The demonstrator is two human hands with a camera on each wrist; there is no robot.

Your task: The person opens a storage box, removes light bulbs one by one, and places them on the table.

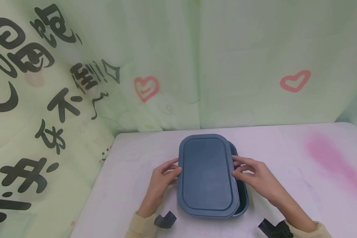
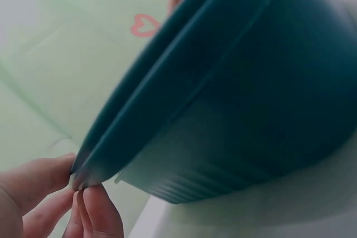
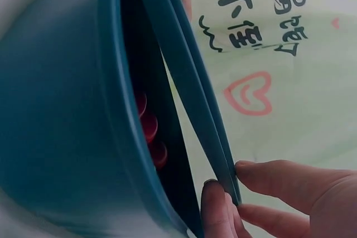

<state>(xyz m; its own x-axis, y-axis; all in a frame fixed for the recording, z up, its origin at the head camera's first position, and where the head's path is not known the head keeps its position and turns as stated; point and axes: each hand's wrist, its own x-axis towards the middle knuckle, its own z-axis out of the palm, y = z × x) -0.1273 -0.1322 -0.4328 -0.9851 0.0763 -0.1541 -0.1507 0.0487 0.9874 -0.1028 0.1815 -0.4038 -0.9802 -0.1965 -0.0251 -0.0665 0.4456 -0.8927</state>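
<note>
Nearest, at the bottom of the head view, pale sleeves [image 1: 142, 227] end at the wrists, a black wrist piece [image 1: 165, 220] beside the left one and another beside the right. Beyond them, the left hand [image 1: 163, 178] pinches the rim at the left side of a blue-grey lid [image 1: 207, 175], thumb against fingers; whether it also catches the rim of the container below, I cannot tell. The right hand [image 1: 256, 173] pinches the lid's right edge between thumb and fingers. The lid sits off-centre over the deep container [image 3: 56, 98], which stands on the table [image 1: 288, 148], and along the right side a gap shows rounded red things [image 3: 149, 127] inside. The lid looks like thin, light plastic, stiff enough to keep its shape with some flex at the rim, and unlikely to break. Its smooth face would probably slide under flat fingers, so the two long edges, near their middles, are the better hold. The container seems firm too; its rim or ribbed lower wall should suit a steadying hand. Farther back hangs a pale green curtain [image 1: 244, 49] with red hearts [image 1: 296, 81] and black lettering [image 1: 61, 107].
</note>
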